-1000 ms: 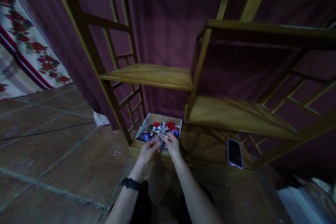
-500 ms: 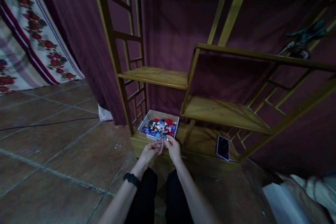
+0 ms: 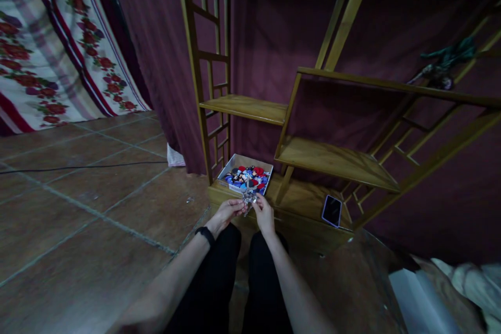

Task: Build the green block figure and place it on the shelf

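Between my two hands is a small crumpled piece of clear plastic wrapping point(image 3: 249, 197), pinched at its sides. My left hand point(image 3: 227, 212) grips it from the left with fingers closed. From the right, my right hand point(image 3: 263, 212) holds it between thumb and fingers. Whether something small sits inside the plastic, I cannot tell. Just beyond my hands, an open white box point(image 3: 235, 163) rests on the shelf unit's low base. Many small colourful pieces point(image 3: 246, 175) in red, blue and black fill the box.
A wooden shelf unit point(image 3: 321, 159) stands in front, its boards at different heights. On its base lies a phone point(image 3: 332, 211). A black cable point(image 3: 86, 167) crosses the tiled floor. A small clear scrap point(image 3: 190, 200) lies there too. At lower right is a white box-like object point(image 3: 420, 300).
The view has swung a little to the left, so the shelf and box appear further right. My hands still hold the plastic, which now looks more bunched together.
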`<state>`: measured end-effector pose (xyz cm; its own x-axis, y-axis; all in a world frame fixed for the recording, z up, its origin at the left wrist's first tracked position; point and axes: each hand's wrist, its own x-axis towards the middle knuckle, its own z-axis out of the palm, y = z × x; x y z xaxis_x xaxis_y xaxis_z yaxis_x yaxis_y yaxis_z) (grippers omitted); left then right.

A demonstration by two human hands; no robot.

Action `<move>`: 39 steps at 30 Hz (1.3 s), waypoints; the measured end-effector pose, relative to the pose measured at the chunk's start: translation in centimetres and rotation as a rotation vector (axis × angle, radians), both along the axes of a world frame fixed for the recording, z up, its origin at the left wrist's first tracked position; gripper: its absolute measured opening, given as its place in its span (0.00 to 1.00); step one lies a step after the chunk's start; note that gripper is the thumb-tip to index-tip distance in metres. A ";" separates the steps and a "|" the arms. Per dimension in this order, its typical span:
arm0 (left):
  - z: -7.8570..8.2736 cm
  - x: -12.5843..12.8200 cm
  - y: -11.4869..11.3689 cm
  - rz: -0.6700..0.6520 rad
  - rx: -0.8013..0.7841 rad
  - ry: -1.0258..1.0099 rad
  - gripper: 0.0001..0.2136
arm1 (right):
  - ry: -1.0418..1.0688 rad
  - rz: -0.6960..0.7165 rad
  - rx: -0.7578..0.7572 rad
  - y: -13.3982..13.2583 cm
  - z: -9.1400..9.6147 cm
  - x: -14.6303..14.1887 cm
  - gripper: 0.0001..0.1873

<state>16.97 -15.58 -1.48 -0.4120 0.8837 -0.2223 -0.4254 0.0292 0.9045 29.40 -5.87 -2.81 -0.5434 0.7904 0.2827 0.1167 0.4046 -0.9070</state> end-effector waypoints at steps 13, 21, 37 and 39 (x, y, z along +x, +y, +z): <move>0.7 1.3 -0.4 -0.022 -0.080 0.018 0.09 | -0.353 -0.128 0.101 -1.4 0.5 2.5 0.09; 1.2 1.8 -0.7 -0.019 -0.008 0.052 0.13 | -0.453 -0.216 0.080 -1.8 1.3 2.3 0.10; 1.6 2.0 -0.6 -0.054 0.054 0.044 0.17 | 0.132 0.108 -0.370 -0.6 -0.6 0.7 0.18; 1.5 2.1 -0.5 -0.078 0.067 0.054 0.18 | 0.143 0.148 -0.407 -0.5 -0.9 0.4 0.19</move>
